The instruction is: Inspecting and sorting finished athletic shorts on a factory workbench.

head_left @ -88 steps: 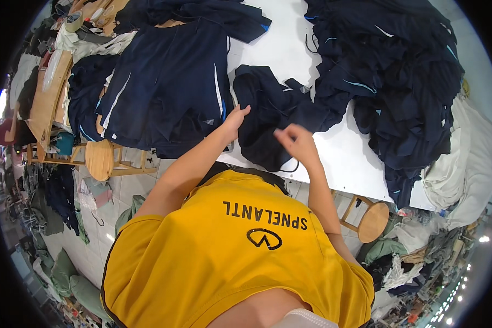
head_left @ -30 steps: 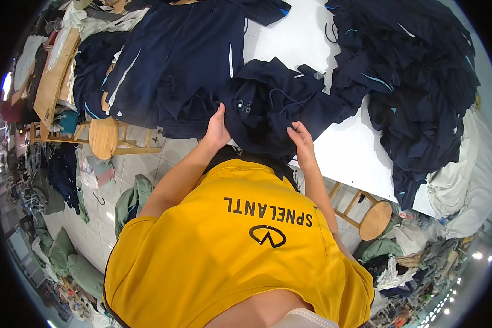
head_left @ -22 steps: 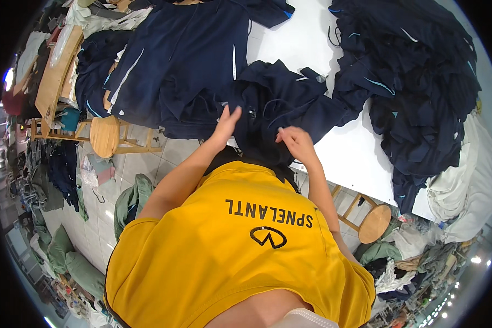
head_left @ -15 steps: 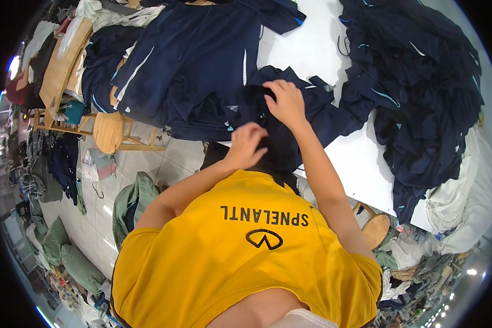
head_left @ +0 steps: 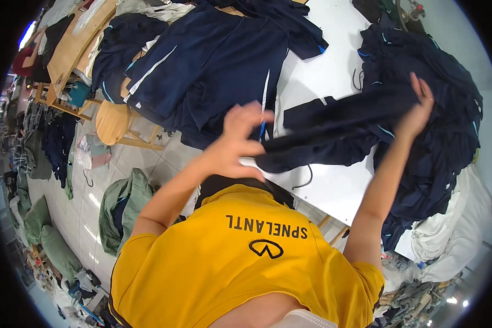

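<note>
My right hand (head_left: 418, 112), raised over the right side of the white table, pinches one end of a dark navy garment (head_left: 347, 112). The garment hangs stretched and blurred toward the left. My left hand (head_left: 238, 142), at the garment's left end, has fingers and thumb spread, smeared by motion; I see nothing gripped in it. Beyond the left hand lies a stack of navy shorts (head_left: 210, 65) with white side stripes and drawstrings, laid flat.
A large heap of navy garments (head_left: 443, 126) covers the right end of the white table (head_left: 333, 183). White cloth (head_left: 456, 213) hangs beside it. A wooden stool (head_left: 112, 123) and a green sack (head_left: 126, 205) stand on the tiled floor at left.
My right hand has swung right, pulling the navy garment out across the table. The left hand has moved slightly and its fingers have spread. The view has shifted a little.
</note>
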Available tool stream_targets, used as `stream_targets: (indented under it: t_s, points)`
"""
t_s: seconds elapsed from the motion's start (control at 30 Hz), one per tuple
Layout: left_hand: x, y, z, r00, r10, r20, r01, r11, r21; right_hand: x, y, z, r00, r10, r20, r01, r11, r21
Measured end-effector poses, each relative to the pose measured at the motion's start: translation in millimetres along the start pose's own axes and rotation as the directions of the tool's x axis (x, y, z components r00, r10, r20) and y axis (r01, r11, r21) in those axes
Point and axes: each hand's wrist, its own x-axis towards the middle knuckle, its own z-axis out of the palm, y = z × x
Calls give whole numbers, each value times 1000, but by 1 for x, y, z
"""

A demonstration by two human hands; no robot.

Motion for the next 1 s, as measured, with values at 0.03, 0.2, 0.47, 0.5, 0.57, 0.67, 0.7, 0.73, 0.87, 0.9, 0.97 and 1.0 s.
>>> stream_targets:
  t_s: [0.03, 0.2, 0.47, 0.5, 0.57, 0.67, 0.7, 0.73, 0.87, 0.9, 0.97, 1.0]
  points:
    - [4, 0, -27, 993, -20, -118, 6, 992, -123, 2, -40, -12, 972, 231, 48, -235, 961, 148]
    - [-16, 10, -145, 934, -106, -340, 45, 982, -183, -21, -125, -82, 796, -207, 568, 323, 940, -111]
    - [43, -8, -250, 683, 104, -723, 27, 985, 168, -47, -161, 61, 823, -238, 516, 302, 952, -42]
    - [54, -28, -264, 758, 100, -645, 85, 965, 248, -34, -155, 75, 805, -123, 580, 266, 949, -168]
    - [66, -74, -285, 828, -8, -560, 197, 940, 278, -24, -117, 120, 834, 291, 469, -226, 955, -191]
    - [89, -188, -282, 906, -47, -421, 198, 926, 321, 3, -14, 179, 841, 223, 494, -114, 964, -240]
    - [85, -224, -274, 903, -149, -404, 284, 911, 299, 6, -2, 203, 761, 483, 433, -351, 868, -351]
    - [87, -261, -264, 947, -40, -320, 208, 834, 511, 2, 55, 215, 781, 454, 428, -436, 888, -146]
    - [61, -323, -132, 718, -604, -346, 678, 497, 541, -19, 169, 221, 803, 449, 392, -302, 874, -381]
    - [57, -322, -103, 729, -618, -293, 653, 501, 568, -21, 173, 214, 812, 431, 393, -249, 865, -435]
    - [34, -329, -61, 724, -621, -301, 632, 421, 650, -16, 170, 199, 712, 602, 361, -445, 785, -432]
    - [32, -325, -43, 720, -608, -334, 639, 393, 661, -7, 180, 178, 771, 521, 366, -262, 784, -563]
